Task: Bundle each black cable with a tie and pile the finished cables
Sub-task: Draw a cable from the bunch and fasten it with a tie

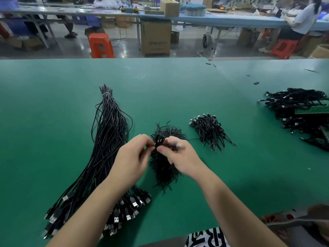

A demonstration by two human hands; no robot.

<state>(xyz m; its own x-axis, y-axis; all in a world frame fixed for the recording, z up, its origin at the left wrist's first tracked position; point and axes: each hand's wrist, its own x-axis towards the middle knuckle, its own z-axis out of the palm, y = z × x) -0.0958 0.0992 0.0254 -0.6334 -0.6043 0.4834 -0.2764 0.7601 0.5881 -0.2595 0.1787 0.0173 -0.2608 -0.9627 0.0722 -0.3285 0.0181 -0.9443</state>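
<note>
Both hands (left hand (pixel 132 157), right hand (pixel 179 155)) pinching coiled cable (pixel 159 142)

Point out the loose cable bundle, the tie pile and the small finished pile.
Cable bundle (pixel 108 139), head view: middle of the long strands.
Tie pile (pixel 164 171), head view: lower part, below the hands.
Finished pile (pixel 210 130), head view: centre of the coiled cables.

We see both forearms bare from wrist to elbow, with no sleeve, watch, ring or glove on the left hand (pixel 132 157) or the right hand (pixel 179 157). At the lower edge we note a white garment (pixel 206 237) printed with bold black lettering.
</note>
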